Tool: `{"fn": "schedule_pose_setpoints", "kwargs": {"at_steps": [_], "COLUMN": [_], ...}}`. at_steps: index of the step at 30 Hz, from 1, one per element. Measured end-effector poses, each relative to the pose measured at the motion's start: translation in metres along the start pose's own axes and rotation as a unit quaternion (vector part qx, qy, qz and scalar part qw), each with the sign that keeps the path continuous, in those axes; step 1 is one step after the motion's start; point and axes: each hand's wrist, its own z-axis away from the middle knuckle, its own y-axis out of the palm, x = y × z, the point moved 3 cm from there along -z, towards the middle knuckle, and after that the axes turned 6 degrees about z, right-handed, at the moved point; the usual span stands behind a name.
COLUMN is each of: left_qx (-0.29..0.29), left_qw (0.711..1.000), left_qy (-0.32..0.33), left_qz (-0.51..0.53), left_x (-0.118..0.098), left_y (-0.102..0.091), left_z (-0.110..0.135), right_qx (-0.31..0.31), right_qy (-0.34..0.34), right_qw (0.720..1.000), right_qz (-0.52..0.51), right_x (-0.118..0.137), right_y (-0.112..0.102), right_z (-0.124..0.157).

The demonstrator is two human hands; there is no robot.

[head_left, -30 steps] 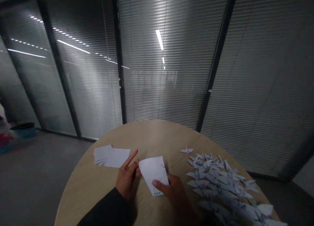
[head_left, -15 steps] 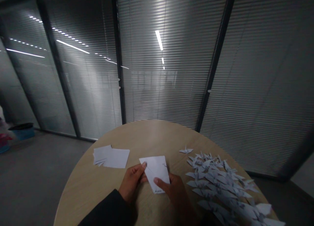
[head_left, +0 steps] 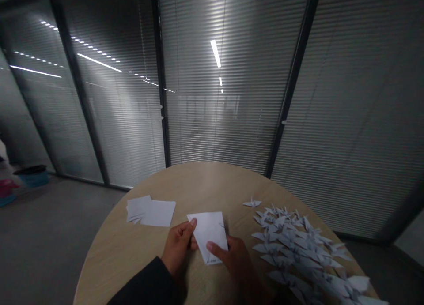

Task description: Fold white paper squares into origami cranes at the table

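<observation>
A partly folded sheet of white paper is held above the near middle of the round table, with some print along its lower edge. My left hand pinches its left edge, thumb on top and fingers curled beneath. On the right side, my right hand grips the paper with the thumb lying across its face; the other fingers are mostly hidden behind it. To the right lie many folded paper cranes crowded together, and a single paper crane sits apart behind them.
Loose white paper sheets overlap on the left part of the wooden table. Glass partitions with blinds stand behind the table. A blue bin with a black liner is on the floor at far left.
The folded paper has tilted slightly and its lower edge sits a little lower, with the print there less visible. Both hands keep their hold.
</observation>
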Motion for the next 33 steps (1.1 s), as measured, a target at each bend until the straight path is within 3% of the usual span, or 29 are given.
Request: {"fn": "schedule_pose_setpoints", "kwargs": {"at_steps": [8, 18, 33], "left_qx": [-0.006, 0.081, 0.058], "left_qw": [1.0, 0.995, 0.994], "left_qy": [-0.005, -0.066, 0.022], "left_qz": [0.009, 0.007, -0.095], "left_x": [0.009, 0.014, 0.004], "left_y": [-0.007, -0.001, -0.004], "left_z": [-0.003, -0.004, -0.001], "right_qx": [0.001, -0.018, 0.002], "right_qy": [0.012, 0.027, 0.017], "right_qw": [1.0, 0.999, 1.0], "right_qz": [0.02, 0.015, 0.007], "right_x": [0.003, -0.013, -0.007], "right_y": [-0.001, -0.002, -0.002], "right_z": [0.003, -0.006, -0.004]}}
